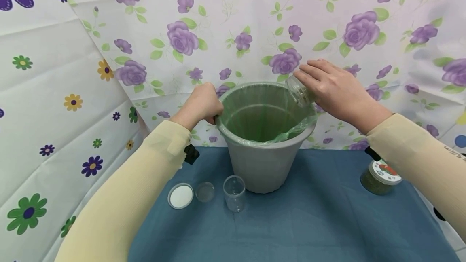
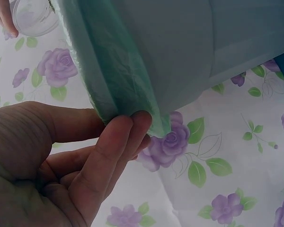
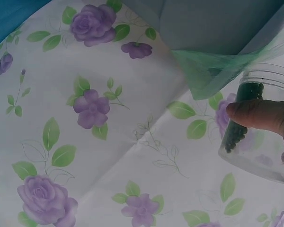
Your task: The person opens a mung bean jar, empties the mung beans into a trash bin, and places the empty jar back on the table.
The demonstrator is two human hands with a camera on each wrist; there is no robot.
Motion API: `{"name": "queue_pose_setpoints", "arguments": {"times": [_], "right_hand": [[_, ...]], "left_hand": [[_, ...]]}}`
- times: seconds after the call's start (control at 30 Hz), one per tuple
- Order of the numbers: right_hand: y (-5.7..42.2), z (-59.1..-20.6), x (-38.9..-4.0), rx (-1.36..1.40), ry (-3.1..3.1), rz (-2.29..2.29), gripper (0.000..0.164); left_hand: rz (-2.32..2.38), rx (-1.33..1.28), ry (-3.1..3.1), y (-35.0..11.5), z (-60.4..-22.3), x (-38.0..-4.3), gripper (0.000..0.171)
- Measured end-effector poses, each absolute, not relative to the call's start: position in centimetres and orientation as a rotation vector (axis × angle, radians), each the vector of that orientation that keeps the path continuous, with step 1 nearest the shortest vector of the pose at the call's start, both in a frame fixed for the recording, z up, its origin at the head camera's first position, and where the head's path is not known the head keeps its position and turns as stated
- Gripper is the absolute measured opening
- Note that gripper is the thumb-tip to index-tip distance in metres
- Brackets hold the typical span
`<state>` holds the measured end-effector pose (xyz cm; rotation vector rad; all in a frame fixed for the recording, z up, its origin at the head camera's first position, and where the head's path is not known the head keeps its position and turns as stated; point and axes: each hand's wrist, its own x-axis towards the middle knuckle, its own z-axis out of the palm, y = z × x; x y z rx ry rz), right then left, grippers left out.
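Observation:
A grey trash bin (image 1: 260,169), lined with a thin green plastic bag (image 2: 128,71), stands at the back of the table. My left hand (image 1: 202,104) pinches its rim at the left; in the left wrist view, the fingertips press on the bag folded over the outside. With my right hand (image 1: 333,88) I hold a clear plastic jar (image 1: 295,90) tilted at the bin's right rim, mouth toward the inside. Dark green granules (image 3: 235,135) lie along one side of the jar in the right wrist view, and the thumb (image 3: 260,113) presses across it. The bin's bottom is hidden.
Before the bin stands a clear plastic cup (image 1: 234,199), beside a small clear round lid (image 1: 205,192) and a round dish with a white face (image 1: 181,196). A lidded tub (image 1: 378,181) sits under the right forearm. Floral cloth (image 1: 218,19) hangs close behind.

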<state>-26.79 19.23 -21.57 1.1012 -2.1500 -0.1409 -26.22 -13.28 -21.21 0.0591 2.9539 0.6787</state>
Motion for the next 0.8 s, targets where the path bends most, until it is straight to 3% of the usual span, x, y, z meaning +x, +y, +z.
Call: {"name": "queue_pose_setpoints", "arguments": {"times": [0.8], "right_hand": [[18.94,-21.34,-26.79,1.117,-2.092,-0.113,0.072]], "left_hand": [[0.653,0.069,2.964,-13.36,-21.38,-26.38,0.016]]}}
